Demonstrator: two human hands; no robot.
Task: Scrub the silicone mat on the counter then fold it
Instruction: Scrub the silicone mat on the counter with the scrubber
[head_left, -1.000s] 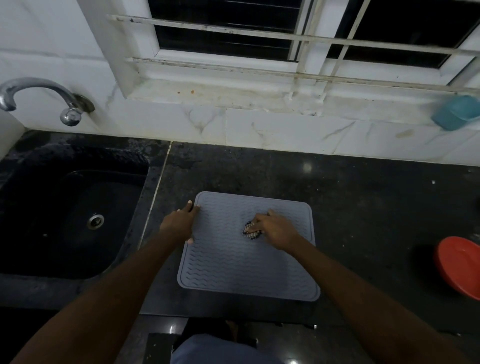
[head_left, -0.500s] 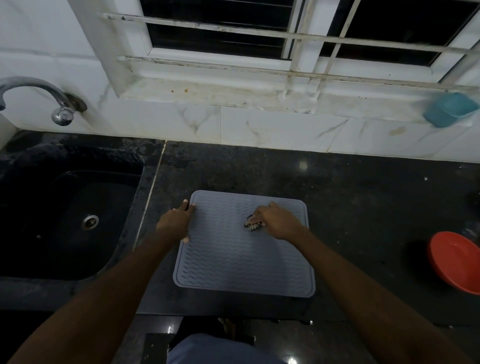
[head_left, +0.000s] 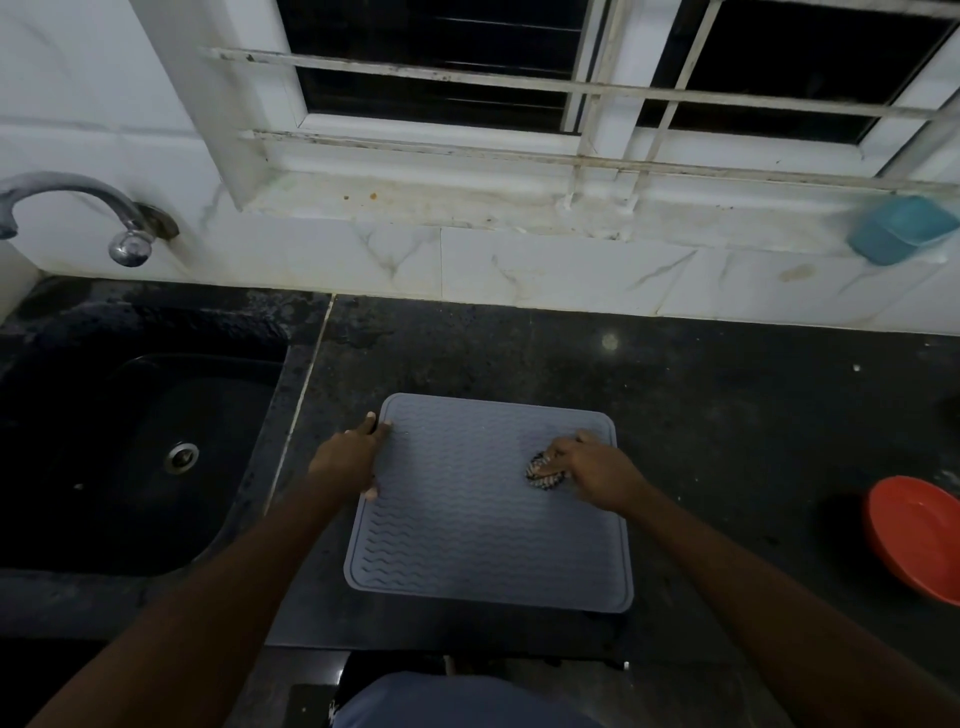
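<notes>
Left hand (head_left: 350, 460) flat, pinning the mat (head_left: 467, 525) at its left edge, right hand (head_left: 595, 470) clutching the scrubber (head_left: 543, 473) mid-frame, so firm overlapping strokes along the ridges look best.

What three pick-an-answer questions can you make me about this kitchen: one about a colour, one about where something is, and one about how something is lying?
1. What colour is the mat?
A) yellow B) grey C) green

2. Where is the red bowl?
A) on the mat B) left of the mat C) right of the mat, on the counter

3. How does the mat lie?
A) flat B) folded in half C) rolled up

Answers:
1 B: its wavy top is grey.
2 C: it sits on the dark counter near the right edge of the view.
3 A: it is spread out flat, the left hand rests on its edge and the right hand holds a scrubber on it.
</notes>
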